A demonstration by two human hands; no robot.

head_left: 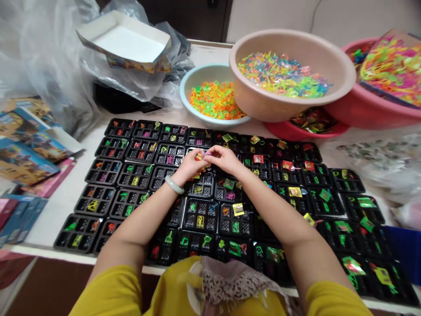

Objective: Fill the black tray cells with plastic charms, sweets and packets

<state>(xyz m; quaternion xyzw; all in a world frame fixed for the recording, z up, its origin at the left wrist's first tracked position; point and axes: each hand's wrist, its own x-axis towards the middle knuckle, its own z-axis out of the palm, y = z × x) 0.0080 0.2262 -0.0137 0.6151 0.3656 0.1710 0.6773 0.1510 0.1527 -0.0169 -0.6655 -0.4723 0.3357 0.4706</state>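
A yellow top (171,289) and patterned scarf (230,276) fill the near edge; above the middle of the black trays (200,184), the left hand (191,166), a pale bangle (174,184) at its wrist, and the right hand (226,159) meet, fingertips pinched around a small purple piece (206,154); small colorful toys and shiny packets lie in the tray compartments; beyond stand a light-blue basin (188,98) of orange and green pieces and a large pink basin (263,107) of mixed colors; printed boxes (28,160) lie at left.
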